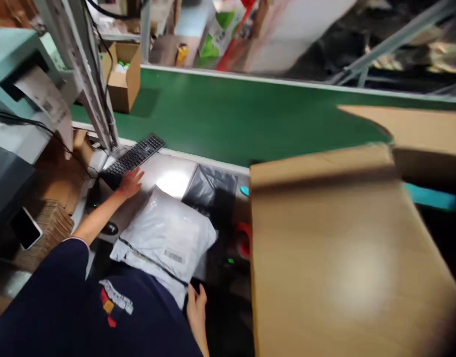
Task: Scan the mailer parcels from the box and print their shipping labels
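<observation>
My left hand [131, 181] reaches forward to the near end of a black keyboard [133, 157], fingers spread and resting at its edge. Just right of that arm a white poly mailer [168, 233] with a barcode label lies on the steel desk [168, 171]. My right hand [197, 303] hangs low by the mailer's near corner, fingers loosely extended with nothing visible in them. A dark grey plastic bag [212, 191] lies behind the mailer.
A large, blurred cardboard box [343, 258] fills the right side. Beyond the desk runs a green conveyor belt [231, 114] carrying a small open carton [124, 74]. A label printer [20, 64], a phone [25, 228] and stacked cardboard [51, 223] sit left.
</observation>
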Demonstrator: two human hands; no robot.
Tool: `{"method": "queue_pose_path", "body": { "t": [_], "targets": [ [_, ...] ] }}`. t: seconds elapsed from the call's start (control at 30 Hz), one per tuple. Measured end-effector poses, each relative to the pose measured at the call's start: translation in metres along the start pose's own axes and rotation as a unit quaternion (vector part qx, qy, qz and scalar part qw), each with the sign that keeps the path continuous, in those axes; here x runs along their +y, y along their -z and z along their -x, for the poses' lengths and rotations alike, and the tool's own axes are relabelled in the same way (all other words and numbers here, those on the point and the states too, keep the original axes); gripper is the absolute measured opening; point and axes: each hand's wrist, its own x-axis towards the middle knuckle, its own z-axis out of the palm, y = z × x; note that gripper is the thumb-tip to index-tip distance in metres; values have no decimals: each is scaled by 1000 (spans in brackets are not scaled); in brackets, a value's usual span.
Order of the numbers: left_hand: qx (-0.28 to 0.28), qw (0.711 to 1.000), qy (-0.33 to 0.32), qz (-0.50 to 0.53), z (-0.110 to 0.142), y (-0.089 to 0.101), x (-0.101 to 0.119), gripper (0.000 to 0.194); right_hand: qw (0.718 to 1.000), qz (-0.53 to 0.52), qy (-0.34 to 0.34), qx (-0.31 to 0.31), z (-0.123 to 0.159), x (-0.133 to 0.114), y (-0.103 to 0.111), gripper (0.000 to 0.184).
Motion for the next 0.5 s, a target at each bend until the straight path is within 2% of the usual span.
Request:
{"method": "queue_pose_path", "body": {
  "t": [0.07, 0.1, 0.2, 0.27, 0.33, 0.4, 0.43, 0.47, 0.5],
  "targets": [
    [-2, 996, -36, 84, 77, -10, 4, 50, 996, -54, -50, -47, 16, -12, 3, 117],
    [-4, 994, -18, 110, 119, -16, 5, 47, 992, -82, -69, -63, 19, -18, 3, 113],
    [-49, 979, 135, 142, 230, -37, 7, 46, 980, -145, -90, -103, 19, -31, 0, 110],
    [-97, 949, 242, 179, 274, -50, 11, 44, 971, -183, -101, -120, 20, -35, -2, 114],
    [-119, 891, 343, 273, 291, -55, 17, 45, 963, -215, -109, -120, 26, -37, -2, 114],
    [-90, 815, 406, 403, 288, -52, 21, 51, 957, -247, -107, -109, 35, -38, 1, 104],
    [-67, 782, 416, 459, 283, -47, 23, 57, 954, -266, -97, -100, 39, -39, 4, 97],
    [-46, 761, 410, 501, 277, -41, 23, 63, 951, -286, -78, -91, 42, -41, 7, 88],
    [-28, 752, 391, 530, 272, -34, 24, 68, 950, -300, -47, -75, 45, -43, 11, 79]
  ]
}}
